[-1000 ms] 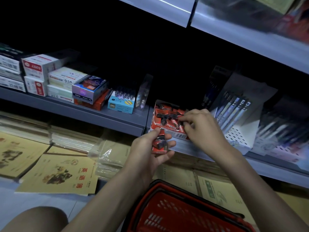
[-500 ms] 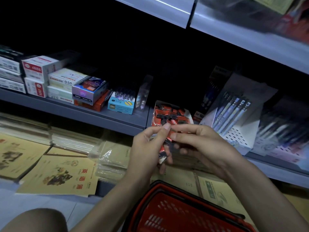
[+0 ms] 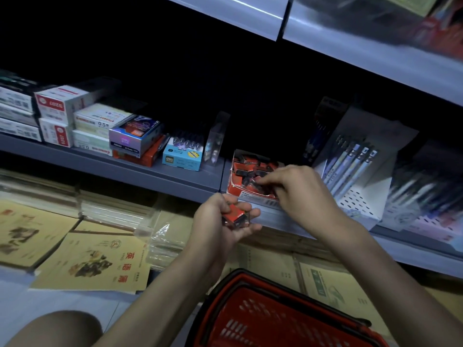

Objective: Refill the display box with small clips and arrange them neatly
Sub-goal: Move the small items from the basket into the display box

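Shop aisle, dim light, grey metal shelf [image 3: 150, 172]. Right hand [image 3: 298, 191]: fingers curled, thumb and forefinger pinching a dark clip [image 3: 254, 182] inside the display box [image 3: 238, 190], near its front wall. Left hand [image 3: 220, 229]: palm up just below the shelf edge, fingers curled round a small red pack [image 3: 236, 215]. Pack's long axis lies across the palm, roughly left-right, right end lower.

Display box: red card, at the shelf's front edge, open top facing up and tipped toward the viewer. More dark clips [image 3: 250, 171] piled inside, no clear order. White strip on the front wall, print too small to read.

Left of it: blue box [image 3: 181, 160] marked "deli". Further left: white boxes [image 3: 100, 118], one reads "0.5". Right: pens [image 3: 350, 161] in a white rack [image 3: 360, 204]. Below: yellow notebooks [image 3: 100, 261] printed "英语簿". Red basket [image 3: 275, 319] nearest.
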Demonstrator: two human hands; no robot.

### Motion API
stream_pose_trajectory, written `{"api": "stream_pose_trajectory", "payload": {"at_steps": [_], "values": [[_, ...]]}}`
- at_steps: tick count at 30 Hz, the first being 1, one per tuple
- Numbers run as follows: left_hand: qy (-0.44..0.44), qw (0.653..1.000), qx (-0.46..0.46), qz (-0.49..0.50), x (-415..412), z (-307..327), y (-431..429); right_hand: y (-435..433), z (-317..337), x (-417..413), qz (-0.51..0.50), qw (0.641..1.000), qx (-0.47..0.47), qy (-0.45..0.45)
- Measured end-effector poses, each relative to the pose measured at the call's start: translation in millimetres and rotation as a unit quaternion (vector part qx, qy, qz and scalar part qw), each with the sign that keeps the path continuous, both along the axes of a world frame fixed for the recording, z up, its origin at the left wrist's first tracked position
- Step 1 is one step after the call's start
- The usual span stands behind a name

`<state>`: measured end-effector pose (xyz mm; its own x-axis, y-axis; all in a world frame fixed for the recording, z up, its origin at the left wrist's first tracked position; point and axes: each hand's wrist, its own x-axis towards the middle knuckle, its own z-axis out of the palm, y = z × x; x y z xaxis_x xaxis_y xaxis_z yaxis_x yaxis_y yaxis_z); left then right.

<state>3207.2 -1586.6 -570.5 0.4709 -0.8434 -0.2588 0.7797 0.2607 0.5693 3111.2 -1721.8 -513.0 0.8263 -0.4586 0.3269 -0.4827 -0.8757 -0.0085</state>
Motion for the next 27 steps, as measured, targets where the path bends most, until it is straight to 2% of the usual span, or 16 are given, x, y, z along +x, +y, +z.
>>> {"api": "stream_pose_trajectory", "payload": {"at_steps": [3, 5, 7, 11, 15, 16, 18, 22, 25, 27], "values": [[-0.008, 1.000, -0.027, -0.007, 3.2, -2.5, 0.4, 6.7, 7.4, -8.8, -0.003, 0.997, 0.041, -0.066], [-0.029, 0.999, -0.036, -0.001, 5.3, -4.0, -1.4, 21.4, 11.1, -13.3, -0.005, 0.982, 0.132, -0.134], [-0.068, 0.997, -0.039, 0.001, 4.6, -4.1, -2.3, 32.9, 11.2, -14.9, -0.004, 0.960, 0.230, -0.161], [-0.173, 0.985, -0.014, 0.014, -1.5, -6.2, -0.1, 43.9, 9.2, -14.6, 0.024, 0.917, 0.382, -0.114], [-0.360, 0.931, 0.051, 0.040, -3.6, -16.8, 0.4, 49.6, 6.3, -22.3, 0.056, 0.867, 0.489, -0.081], [-0.383, 0.921, 0.054, 0.046, -4.9, -18.6, -0.2, 49.5, 4.2, -24.7, 0.048, 0.861, 0.501, -0.079], [-0.409, 0.910, 0.053, 0.048, -9.2, -19.6, -1.7, 45.7, -0.3, -29.2, 0.011, 0.878, 0.469, -0.093], [-0.408, 0.911, 0.047, 0.045, -15.1, -15.7, -2.3, 40.5, 6.0, -37.6, -0.029, 0.880, 0.443, -0.169], [-0.368, 0.928, 0.042, 0.045, -12.9, -10.6, -2.1, 33.7, 16.8, -40.1, -0.041, 0.865, 0.450, -0.219], [-0.321, 0.944, 0.058, 0.054, -8.0, -9.6, -3.7, 22.7, 20.2, -40.8, -0.067, 0.885, 0.372, -0.270]]}}
